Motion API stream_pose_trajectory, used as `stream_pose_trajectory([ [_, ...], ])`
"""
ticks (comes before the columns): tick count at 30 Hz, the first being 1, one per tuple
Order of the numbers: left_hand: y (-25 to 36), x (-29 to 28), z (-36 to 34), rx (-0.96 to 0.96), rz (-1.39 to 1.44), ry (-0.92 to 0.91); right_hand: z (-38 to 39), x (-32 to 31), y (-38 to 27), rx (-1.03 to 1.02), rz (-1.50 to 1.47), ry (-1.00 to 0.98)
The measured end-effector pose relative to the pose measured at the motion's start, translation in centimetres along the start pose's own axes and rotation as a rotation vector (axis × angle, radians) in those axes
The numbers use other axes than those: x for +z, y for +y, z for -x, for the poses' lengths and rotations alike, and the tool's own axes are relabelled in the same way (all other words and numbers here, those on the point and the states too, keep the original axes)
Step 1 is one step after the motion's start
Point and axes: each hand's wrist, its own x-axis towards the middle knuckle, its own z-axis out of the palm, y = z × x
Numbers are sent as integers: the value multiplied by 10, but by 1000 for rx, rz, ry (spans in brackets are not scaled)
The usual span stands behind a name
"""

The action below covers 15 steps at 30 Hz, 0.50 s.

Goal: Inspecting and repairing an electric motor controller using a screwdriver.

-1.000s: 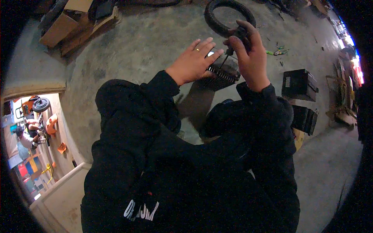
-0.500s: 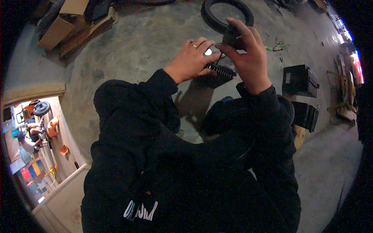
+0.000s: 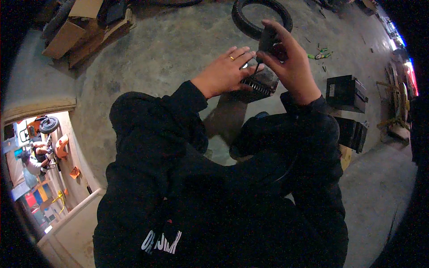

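Observation:
My left hand (image 3: 227,71), with a ring on one finger, grips the left end of a black box with a finned side (image 3: 257,88). The thumb lies along its near edge and the fingers reach over the top. A small bright white spot shows by the fingertips. In my right hand (image 3: 292,67) is a dark tool with a thin shaft (image 3: 267,41), apparently a screwdriver, held upright above the box. Its shaft points down to the box's top beside my left fingers. The exact contact at the tip is too dark to make out.
A black tyre (image 3: 236,20) lies on the concrete floor beyond my hands. Green-handled pliers (image 3: 321,56) and small pieces lie to the right, near two black battery-like boxes (image 3: 344,93). Cardboard boxes (image 3: 67,38) sit far left. Through a doorway at left, a person (image 3: 35,163) sits.
Both hands have shifted slightly right, along with the box and the tool. More of the box's top now shows between my hands.

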Motion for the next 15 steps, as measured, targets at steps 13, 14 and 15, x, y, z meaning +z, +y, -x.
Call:
stream_pose_trajectory([
  [13,-7,8,2,-10,-20,19,4,-3,5,29,-280,-182],
  [14,-10,10,2,-9,-21,20,5,0,4,27,-320,-163],
  [15,-14,12,3,-27,-20,30,5,3,3,23,-363,-147],
])
